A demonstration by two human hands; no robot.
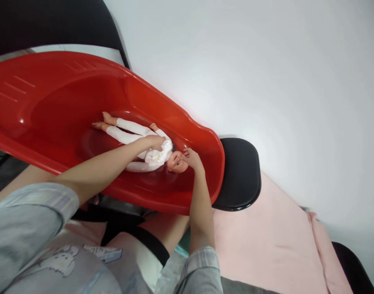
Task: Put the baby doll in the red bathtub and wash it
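1. A large, glossy red plastic baby bathtub (52, 102) fills the left and middle of the view, lying slantwise with its rounded end toward the right.
2. Inside the tub, on its floor, lies a small baby doll in a white long-sleeved suit (144, 147), on its back, bare feet pointing left and bare head pointing right. No water shows in the tub.
3. The left hand (154, 142) reaches in over the near rim and lies palm-down on the doll's chest, fingers bent over the white cloth; it presses or lightly clutches the body, though I cannot tell whether the fingers close fully around it.
4. The right hand (191, 157) comes in from below over the same rim and touches the doll's head at the crown, fingers loosely curved against it rather than wrapped round it.
5. The tub's rounded end rests on a black padded stool seat (242, 175), which juts out from under the rim.
6. A pale pink towel (266, 237) is spread on the surface to the right of the stool and just beside it.
7. Both forearms are bare, coming out of light plaid sleeves (202, 269) at the bottom of the view.
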